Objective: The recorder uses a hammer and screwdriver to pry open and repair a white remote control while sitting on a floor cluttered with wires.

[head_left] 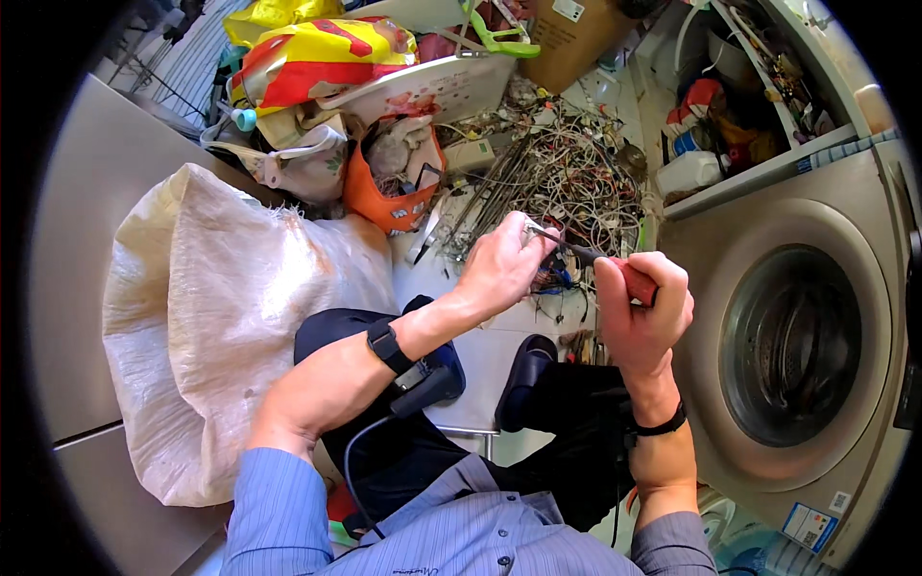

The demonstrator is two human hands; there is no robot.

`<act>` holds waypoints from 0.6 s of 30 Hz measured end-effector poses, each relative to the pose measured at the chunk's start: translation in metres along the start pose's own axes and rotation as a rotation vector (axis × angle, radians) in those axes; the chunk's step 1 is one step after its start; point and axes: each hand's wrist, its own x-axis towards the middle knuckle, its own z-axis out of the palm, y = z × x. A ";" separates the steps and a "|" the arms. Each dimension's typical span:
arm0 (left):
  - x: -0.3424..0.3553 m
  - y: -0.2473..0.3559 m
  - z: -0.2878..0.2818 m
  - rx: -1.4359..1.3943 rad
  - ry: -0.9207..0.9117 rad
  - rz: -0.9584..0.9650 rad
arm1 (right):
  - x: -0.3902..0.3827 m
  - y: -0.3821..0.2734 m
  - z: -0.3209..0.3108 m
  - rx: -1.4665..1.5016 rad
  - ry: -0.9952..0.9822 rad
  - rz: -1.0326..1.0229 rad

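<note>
My right hand (645,312) is wrapped round the red handle of a screwdriver (638,280). Its dark shaft points left and reaches the fingertips of my left hand (501,261). Those fingers are pinched on a small, pale metallic piece (531,227), too small to name, and the screwdriver's tip meets it there. Both hands are held in the air above my knees. Beyond and below them, a tangled heap of cables (576,178) spreads over the floor.
A large white woven sack (221,326) stands at my left, near an orange bag (394,197). A washing machine (792,326) is close on my right. Behind the cables are a cardboard box (576,43) and a yellow-and-red bag (322,60). Shelves (759,154) hold assorted items.
</note>
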 end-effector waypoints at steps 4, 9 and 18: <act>-0.002 0.003 -0.003 0.023 -0.014 0.001 | -0.001 0.008 -0.004 0.112 -0.077 -0.037; -0.008 0.021 -0.009 -0.104 -0.054 -0.072 | 0.000 0.011 -0.003 0.203 -0.067 -0.033; -0.008 0.026 -0.013 -0.066 -0.063 -0.082 | 0.002 0.008 -0.001 0.165 -0.070 -0.054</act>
